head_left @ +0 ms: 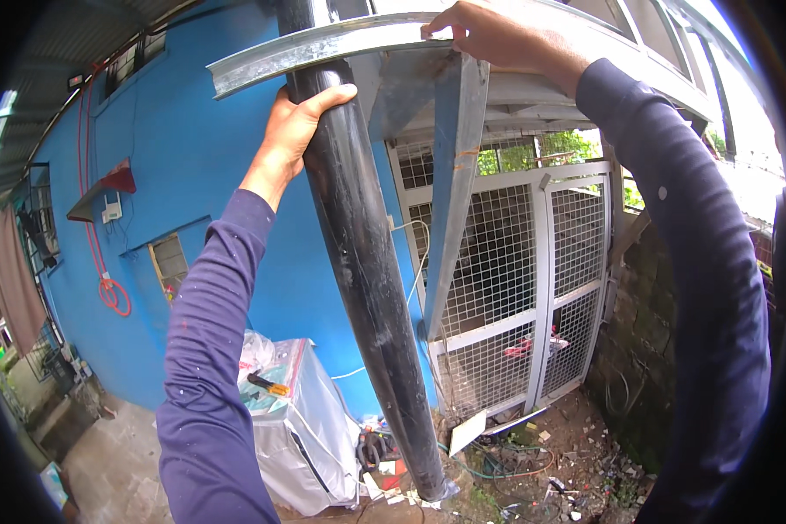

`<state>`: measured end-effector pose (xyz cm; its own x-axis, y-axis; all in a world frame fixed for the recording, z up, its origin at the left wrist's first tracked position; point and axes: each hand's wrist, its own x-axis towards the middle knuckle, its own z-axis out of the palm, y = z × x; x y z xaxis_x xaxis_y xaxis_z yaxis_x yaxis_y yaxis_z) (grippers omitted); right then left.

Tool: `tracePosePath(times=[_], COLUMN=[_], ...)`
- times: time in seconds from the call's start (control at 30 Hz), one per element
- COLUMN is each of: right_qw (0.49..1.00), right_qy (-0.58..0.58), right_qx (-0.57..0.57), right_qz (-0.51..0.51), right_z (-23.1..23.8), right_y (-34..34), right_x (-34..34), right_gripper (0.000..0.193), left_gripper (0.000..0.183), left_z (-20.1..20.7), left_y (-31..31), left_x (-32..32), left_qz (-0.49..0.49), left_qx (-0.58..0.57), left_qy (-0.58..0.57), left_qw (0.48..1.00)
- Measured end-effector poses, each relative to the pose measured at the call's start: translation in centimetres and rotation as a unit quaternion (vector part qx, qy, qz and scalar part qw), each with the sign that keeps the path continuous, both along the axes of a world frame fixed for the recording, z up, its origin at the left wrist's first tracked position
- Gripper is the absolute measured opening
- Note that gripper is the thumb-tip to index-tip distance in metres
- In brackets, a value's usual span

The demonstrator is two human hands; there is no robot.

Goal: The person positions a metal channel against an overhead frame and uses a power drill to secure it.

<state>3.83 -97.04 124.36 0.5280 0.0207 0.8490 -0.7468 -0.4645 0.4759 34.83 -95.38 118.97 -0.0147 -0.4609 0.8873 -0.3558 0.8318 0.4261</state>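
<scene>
A thick black pole [349, 201] stands tilted from the top of the view down to the littered ground. Near its upper end my left hand [293, 131] is wrapped round it, thumb across the front and fingers hidden behind. Just above that hand a grey galvanized metal channel [314, 51] crosses in front of the pole, its cut end free at the left. My right hand [489, 33] grips the channel's edge farther right, with thumb and finger curled onto it. A grey steel post [454, 175] comes down just beneath my right hand.
Behind are a blue wall [227, 148] and a white mesh gate [537, 279]. A silver-covered box [297, 437] stands low beside the pole, with an orange-handled tool [269, 384] on top. Rubble and a hose [506, 474] lie on the ground. A block wall [637, 349] bounds the right.
</scene>
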Motion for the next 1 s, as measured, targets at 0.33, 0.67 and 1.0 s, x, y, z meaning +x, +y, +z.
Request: tracePosePath(times=[0.33,0.67,1.0], right_qw=[1.000,0.999,0.999], right_qy=[0.003,-0.033,-0.005], right_qx=[0.016,0.028,-0.037], right_qz=[0.000,0.001,0.032], right_z=[0.0,0.4,0.5], right_y=[-0.3,-2.8,-4.0], right_x=[0.1,0.4,0.4], right_gripper=[0.033,0.044,0.043], left_gripper=[0.057,0.055,0.051], left_z=[0.0,0.0,0.2], left_y=[0.3,0.2,0.1], left_x=[-0.1,-0.4,-0.4], left_qz=[0.000,-0.008,-0.020], left_qx=[0.011,-0.005,-0.012], left_qy=[-0.003,0.000,-0.005], left_qw=[1.000,1.000,1.000])
